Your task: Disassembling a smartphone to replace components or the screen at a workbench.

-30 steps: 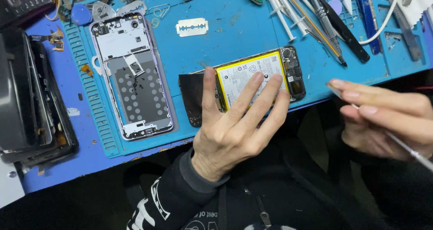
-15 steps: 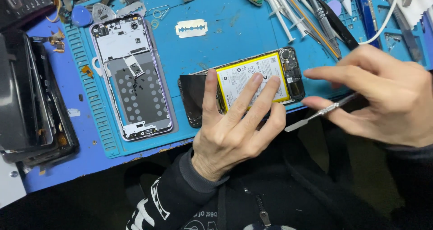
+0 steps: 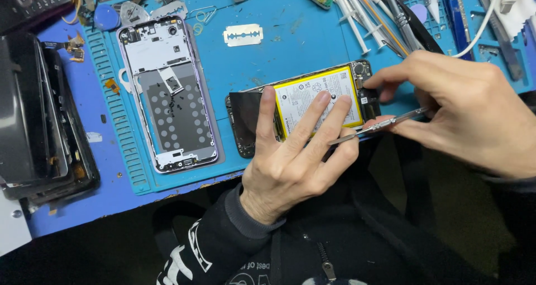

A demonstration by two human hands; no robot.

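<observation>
A blue mat [image 3: 290,44] covers the bench and carries everything. At 9 o'clock a stack of dark phone parts [image 3: 39,123] sits on the mat's left edge. Just right of it, at 10 o'clock, lies an empty phone frame [image 3: 167,95], face up and lengthwise. Near the centre, at the mat's near edge, lies the open phone [image 3: 304,106] with its yellow-rimmed battery [image 3: 318,98] showing. The left hand [image 3: 296,156] lies flat on it, fingers spread across the battery, pressing down and gripping nothing. The right hand [image 3: 469,106], at 3 o'clock, pinches thin metal tweezers [image 3: 379,126] between thumb and forefinger; their tip reaches the phone's near edge, beside the left fingertips. At 1 o'clock a row of tools [image 3: 379,11] lies fanned out. At 12 o'clock a razor blade [image 3: 243,34] lies alone.
</observation>
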